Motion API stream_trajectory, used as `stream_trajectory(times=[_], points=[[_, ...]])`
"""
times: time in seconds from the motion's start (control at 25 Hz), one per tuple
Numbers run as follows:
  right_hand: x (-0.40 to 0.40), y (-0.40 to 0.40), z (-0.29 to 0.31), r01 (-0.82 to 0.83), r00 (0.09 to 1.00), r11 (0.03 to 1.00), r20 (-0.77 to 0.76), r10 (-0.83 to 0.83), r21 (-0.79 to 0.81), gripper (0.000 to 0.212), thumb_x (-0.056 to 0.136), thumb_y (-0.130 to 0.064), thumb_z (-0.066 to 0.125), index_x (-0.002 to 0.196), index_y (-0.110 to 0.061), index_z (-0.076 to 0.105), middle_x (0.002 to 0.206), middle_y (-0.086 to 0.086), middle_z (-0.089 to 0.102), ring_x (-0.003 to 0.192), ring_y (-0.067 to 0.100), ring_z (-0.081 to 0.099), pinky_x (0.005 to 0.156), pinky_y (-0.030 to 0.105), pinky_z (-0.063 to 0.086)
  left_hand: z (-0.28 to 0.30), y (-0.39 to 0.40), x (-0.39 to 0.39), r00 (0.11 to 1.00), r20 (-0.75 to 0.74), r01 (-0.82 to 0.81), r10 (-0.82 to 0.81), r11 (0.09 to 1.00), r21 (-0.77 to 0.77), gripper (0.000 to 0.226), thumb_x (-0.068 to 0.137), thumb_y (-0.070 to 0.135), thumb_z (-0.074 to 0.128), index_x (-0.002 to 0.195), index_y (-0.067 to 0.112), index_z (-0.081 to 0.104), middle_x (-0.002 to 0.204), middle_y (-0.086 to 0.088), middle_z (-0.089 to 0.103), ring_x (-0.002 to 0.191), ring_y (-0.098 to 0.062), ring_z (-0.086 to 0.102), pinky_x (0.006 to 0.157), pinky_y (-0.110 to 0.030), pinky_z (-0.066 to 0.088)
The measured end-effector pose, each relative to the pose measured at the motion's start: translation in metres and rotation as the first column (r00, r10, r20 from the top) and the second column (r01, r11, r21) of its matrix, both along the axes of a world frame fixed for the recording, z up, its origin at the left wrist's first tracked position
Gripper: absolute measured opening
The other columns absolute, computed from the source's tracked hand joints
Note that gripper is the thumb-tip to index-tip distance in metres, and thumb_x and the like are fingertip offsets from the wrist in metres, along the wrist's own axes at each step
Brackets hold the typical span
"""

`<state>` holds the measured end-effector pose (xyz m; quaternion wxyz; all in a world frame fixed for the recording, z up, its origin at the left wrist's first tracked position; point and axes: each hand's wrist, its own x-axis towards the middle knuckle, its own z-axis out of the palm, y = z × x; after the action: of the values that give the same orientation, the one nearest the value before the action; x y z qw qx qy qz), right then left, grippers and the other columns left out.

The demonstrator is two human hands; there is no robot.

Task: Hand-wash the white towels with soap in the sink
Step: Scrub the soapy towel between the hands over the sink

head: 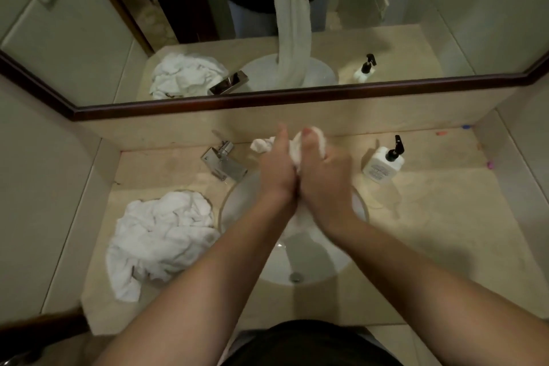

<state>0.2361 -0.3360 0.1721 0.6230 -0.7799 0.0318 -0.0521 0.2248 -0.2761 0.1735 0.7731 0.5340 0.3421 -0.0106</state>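
Head view. We held a white towel (297,151) bunched between both hands above the sink (237,205): the left hand (277,169) and right hand (322,171) pressed side by side, fingers curled round the cloth. Its tail hung down into the basin, apparently wet, though blur hid the detail. A pile of towels (162,239) lay on the counter (430,217) left of the sink, the faucet (224,159) behind it, the soap bottle (383,162) to the right.

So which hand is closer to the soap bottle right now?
Right. The right hand grips the towel just beside the soap bottle; the left hand is beyond it, toward the faucet.
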Motion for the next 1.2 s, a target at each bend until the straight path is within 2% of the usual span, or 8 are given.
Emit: stream_trajectory(times=[0.2, 0.32, 0.44, 0.56, 0.68, 0.8, 1.08, 1.2], points=[[0.017, -0.022, 0.005, 0.055, 0.998, 0.998, -0.032, -0.053, 0.043, 0.055, 0.102, -0.032, 0.049, 0.049, -0.019, 0.043, 0.039, -0.009, 0.043, 0.037, 0.008, 0.040, 0.043, 0.029, 0.034, 0.006, -0.025, 0.004, 1.000, 0.016, -0.019, 0.018, 1.000, 0.006, 0.045, 0.102, 0.043, 0.047, 0.098, 0.005, 0.072, 0.085, -0.007, 0.076, 0.082, -0.017, 0.073, 0.077, -0.031, 0.059], [0.015, -0.027, -0.002, -0.097, 0.992, 0.994, 0.079, 0.101, -0.051, 0.053, 0.099, -0.038, 0.048, 0.050, -0.020, 0.049, 0.044, -0.001, 0.050, 0.041, 0.020, 0.050, 0.045, 0.037, 0.039, 0.005, -0.029, 0.010, 0.990, 0.008, -0.138, 0.138, 0.990, -0.015, 0.045, 0.103, 0.042, 0.048, 0.077, 0.008, 0.064, 0.061, 0.000, 0.068, 0.059, -0.013, 0.066, 0.054, -0.020, 0.052], [0.020, -0.036, -0.008, -0.030, 1.000, 1.000, -0.005, 0.030, 0.002, 0.057, 0.102, -0.031, 0.049, 0.047, -0.021, 0.043, 0.040, -0.008, 0.046, 0.039, 0.011, 0.043, 0.046, 0.037, 0.037, -0.002, -0.037, 0.006, 0.998, 0.031, -0.060, 0.059, 0.998, 0.021, 0.046, 0.102, 0.041, 0.048, 0.099, 0.002, 0.072, 0.088, -0.010, 0.076, 0.085, -0.023, 0.073, 0.073, -0.031, 0.058], [0.014, -0.037, -0.014, -0.172, 0.982, 0.984, 0.068, 0.175, -0.052, 0.057, 0.100, -0.038, 0.047, 0.049, -0.013, 0.050, 0.043, -0.002, 0.051, 0.040, 0.017, 0.049, 0.044, 0.032, 0.035, -0.007, -0.039, 0.005, 0.983, 0.008, -0.183, 0.183, 0.983, 0.003, 0.048, 0.101, 0.044, 0.050, 0.079, 0.005, 0.066, 0.064, -0.003, 0.069, 0.063, -0.020, 0.066, 0.055, -0.023, 0.052], [0.018, -0.037, -0.015, -0.059, 0.998, 0.998, 0.001, 0.059, 0.015, 0.057, 0.102, -0.032, 0.048, 0.047, -0.018, 0.044, 0.039, -0.005, 0.045, 0.037, 0.010, 0.042, 0.043, 0.029, 0.033, -0.010, -0.040, 0.005, 0.993, 0.023, -0.113, 0.114, 0.993, -0.012, 0.049, 0.100, 0.046, 0.050, 0.100, 0.001, 0.071, 0.089, -0.013, 0.076, 0.083, -0.025, 0.073, 0.072, -0.033, 0.059], [0.015, -0.032, -0.017, -0.171, 0.982, 0.985, 0.069, 0.173, -0.035, 0.056, 0.101, -0.037, 0.046, 0.052, -0.009, 0.052, 0.045, 0.005, 0.051, 0.041, 0.019, 0.050, 0.043, 0.033, 0.035, -0.014, -0.033, 0.007, 0.987, 0.007, -0.160, 0.160, 0.987, 0.004, 0.045, 0.099, 0.048, 0.052, 0.079, 0.010, 0.064, 0.066, -0.002, 0.068, 0.064, -0.016, 0.066, 0.057, -0.024, 0.052], [0.011, -0.007, -0.028, -0.120, 0.991, 0.993, 0.050, 0.121, -0.018, 0.056, 0.100, -0.036, 0.048, 0.048, -0.017, 0.047, 0.042, -0.001, 0.048, 0.038, 0.012, 0.047, 0.041, 0.030, 0.035, -0.026, -0.011, 0.005, 0.985, -0.043, -0.168, 0.166, 0.985, -0.040, 0.049, 0.101, 0.048, 0.049, 0.075, 0.009, 0.063, 0.061, -0.001, 0.066, 0.059, -0.013, 0.064, 0.051, -0.019, 0.049], [0.019, 0.006, -0.030, 0.022, 0.999, 0.996, -0.043, -0.018, 0.092, 0.053, 0.102, -0.028, 0.050, 0.050, -0.019, 0.044, 0.040, -0.007, 0.046, 0.038, 0.007, 0.042, 0.043, 0.024, 0.034, -0.028, -0.002, 0.005, 0.995, -0.041, -0.098, 0.094, 0.989, -0.107, 0.056, 0.100, 0.050, 0.048, 0.103, -0.002, 0.069, 0.091, -0.012, 0.075, 0.081, -0.019, 0.072, 0.064, -0.026, 0.057]])
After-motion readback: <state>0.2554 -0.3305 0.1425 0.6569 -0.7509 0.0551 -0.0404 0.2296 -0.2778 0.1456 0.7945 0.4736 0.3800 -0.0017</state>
